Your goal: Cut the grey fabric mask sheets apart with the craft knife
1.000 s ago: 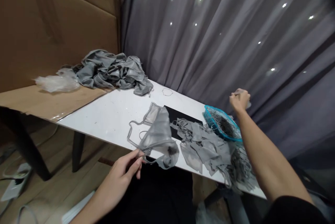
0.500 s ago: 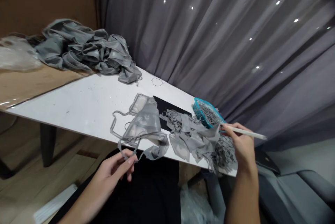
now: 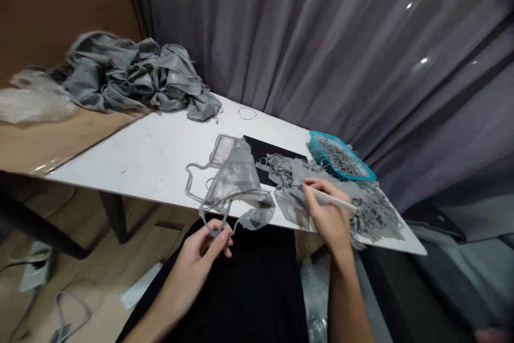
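My left hand (image 3: 209,249) is at the table's front edge, fingers closed on a thin strip of a limp grey rubbery sheet (image 3: 236,174). The sheet lies partly on the table, with narrow frame-like bands and a twisted end drooping over the edge. My right hand (image 3: 330,214) grips a slim white pen-like tool (image 3: 335,201), its working tip hidden by the fingers. That hand is over a heap of grey scraps (image 3: 283,174), and I cannot tell whether it also touches a scrap. Thin shredded trimmings (image 3: 377,212) lie to its right.
A blue basket (image 3: 371,176) of thin grey strips stands at the right back. A black mat (image 3: 277,147) lies partly under the scraps. Crumpled grey sheets (image 3: 140,73) and clear plastic (image 3: 36,99) lie at the left back. A grey curtain (image 3: 281,38) hangs behind the white table (image 3: 136,161).
My right hand has moved left, from near the basket to over the scrap heap, still with the white tool. My left hand keeps its hold on the grey sheet. The view has shifted.
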`<state>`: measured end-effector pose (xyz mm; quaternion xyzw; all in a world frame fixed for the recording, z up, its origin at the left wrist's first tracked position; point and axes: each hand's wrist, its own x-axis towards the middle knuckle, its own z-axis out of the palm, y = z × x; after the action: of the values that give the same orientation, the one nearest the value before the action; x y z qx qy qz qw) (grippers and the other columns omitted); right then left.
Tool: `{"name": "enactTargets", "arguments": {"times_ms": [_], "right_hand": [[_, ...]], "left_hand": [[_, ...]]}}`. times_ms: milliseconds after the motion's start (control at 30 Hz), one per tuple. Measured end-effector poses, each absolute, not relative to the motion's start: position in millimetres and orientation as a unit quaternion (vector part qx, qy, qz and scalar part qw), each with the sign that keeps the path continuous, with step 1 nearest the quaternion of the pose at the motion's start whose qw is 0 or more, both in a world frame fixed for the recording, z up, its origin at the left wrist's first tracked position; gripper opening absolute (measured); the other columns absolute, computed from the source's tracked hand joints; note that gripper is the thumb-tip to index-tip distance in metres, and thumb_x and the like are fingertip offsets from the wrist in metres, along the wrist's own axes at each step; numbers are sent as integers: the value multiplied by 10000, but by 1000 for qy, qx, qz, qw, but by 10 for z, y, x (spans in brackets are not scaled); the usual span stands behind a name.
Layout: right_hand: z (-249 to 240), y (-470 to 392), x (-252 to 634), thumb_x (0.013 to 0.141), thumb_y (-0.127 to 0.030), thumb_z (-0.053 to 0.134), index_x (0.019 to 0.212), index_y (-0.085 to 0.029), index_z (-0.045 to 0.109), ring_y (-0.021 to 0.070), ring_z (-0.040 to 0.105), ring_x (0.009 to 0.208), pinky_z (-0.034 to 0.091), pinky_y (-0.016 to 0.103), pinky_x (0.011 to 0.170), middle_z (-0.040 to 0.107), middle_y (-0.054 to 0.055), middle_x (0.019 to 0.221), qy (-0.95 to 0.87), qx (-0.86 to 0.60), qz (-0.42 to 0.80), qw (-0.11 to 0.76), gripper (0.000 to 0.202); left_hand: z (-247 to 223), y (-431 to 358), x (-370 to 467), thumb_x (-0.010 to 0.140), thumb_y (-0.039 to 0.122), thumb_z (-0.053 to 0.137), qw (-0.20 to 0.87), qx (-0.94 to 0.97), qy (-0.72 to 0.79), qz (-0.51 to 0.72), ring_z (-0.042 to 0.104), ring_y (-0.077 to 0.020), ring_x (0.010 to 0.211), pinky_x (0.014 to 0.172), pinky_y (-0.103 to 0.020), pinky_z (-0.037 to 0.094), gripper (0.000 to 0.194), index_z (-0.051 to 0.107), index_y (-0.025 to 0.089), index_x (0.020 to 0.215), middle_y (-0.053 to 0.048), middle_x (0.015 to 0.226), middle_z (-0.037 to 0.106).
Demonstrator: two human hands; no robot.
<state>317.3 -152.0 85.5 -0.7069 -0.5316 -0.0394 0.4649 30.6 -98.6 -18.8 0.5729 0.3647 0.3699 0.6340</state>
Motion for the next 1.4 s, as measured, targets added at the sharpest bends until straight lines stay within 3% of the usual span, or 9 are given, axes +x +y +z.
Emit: {"name": "enactTargets", "arguments": {"times_ms": [200, 300, 400, 700, 933, 1067, 1167, 1300, 1400], "right_hand": [[523, -1582, 2287, 1034, -242, 742, 868, -253, 765, 233, 819, 968, 604, 362, 918, 872, 38, 1058, -610, -605, 142, 492, 168], [397, -1612, 2195, 1042, -172, 724, 916, -248, 763, 241, 790, 1019, 584, 402, 969, 866, 39, 1082, -662, -580, 121, 460, 152], [333, -1642, 2245, 1056, -141, 693, 960, -246, 761, 256, 761, 1042, 579, 433, 978, 858, 51, 1107, -690, -573, 81, 434, 157], [248, -1862, 2246, 1060, -207, 707, 915, -259, 790, 256, 811, 961, 617, 411, 918, 864, 63, 1054, -616, -600, 109, 499, 175], [245, -1946, 2148, 1053, -215, 711, 908, -268, 813, 246, 842, 960, 665, 348, 886, 864, 60, 1058, -592, -610, 112, 514, 185], [223, -1974, 2171, 1055, -218, 706, 926, -269, 821, 243, 844, 948, 672, 337, 877, 861, 59, 1056, -579, -624, 99, 515, 180], [206, -1997, 2159, 1055, -220, 708, 939, -262, 829, 245, 842, 933, 674, 341, 862, 860, 66, 1043, -586, -619, 98, 513, 173], [199, -2038, 2107, 1033, -196, 736, 856, -252, 789, 207, 816, 750, 656, 295, 736, 837, 24, 852, -598, -598, 128, 518, 194], [192, -2060, 2096, 1034, -192, 733, 870, -262, 787, 213, 826, 771, 662, 302, 748, 854, 27, 899, -592, -596, 129, 527, 186]], "left_hand": [[-245, -977, 358, 936, 549, 817, 649, 548, 374, 373, 687, -176, 726, 723, -299, 552, 396, 704, 215, 1115, 3, 893, 695], [-243, -957, 381, 952, 548, 802, 676, 538, 354, 358, 692, -173, 726, 694, -288, 529, 416, 715, 207, 1175, -14, 921, 726], [-191, -952, 377, 989, 546, 770, 669, 546, 343, 369, 676, -165, 731, 700, -281, 509, 355, 742, 206, 1086, -11, 905, 717], [-100, -1034, 405, 1035, 575, 714, 676, 538, 333, 376, 613, -164, 699, 689, -274, 483, 372, 682, 210, 974, 9, 751, 672], [-512, -1122, 564, 889, 591, 887, 751, 456, 319, 356, 770, -197, 841, 639, -260, 509, 578, 675, 216, 1274, -84, 1162, 769], [-448, -1104, 626, 891, 541, 909, 774, 409, 311, 369, 762, -227, 970, 775, -296, 563, 494, 759, 172, 1185, -112, 1130, 799], [-352, -1080, 676, 912, 537, 897, 788, 395, 291, 373, 740, -224, 942, 810, -310, 565, 441, 780, 162, 1110, -94, 1010, 794], [-282, -1062, 695, 963, 549, 841, 773, 421, 294, 373, 707, -206, 902, 849, -318, 559, 391, 777, 166, 1015, -79, 999, 776], [-257, -1068, 648, 990, 531, 810, 760, 436, 296, 381, 683, -194, 869, 849, -313, 547, 359, 760, 176, 982, -64, 973, 762]]}}
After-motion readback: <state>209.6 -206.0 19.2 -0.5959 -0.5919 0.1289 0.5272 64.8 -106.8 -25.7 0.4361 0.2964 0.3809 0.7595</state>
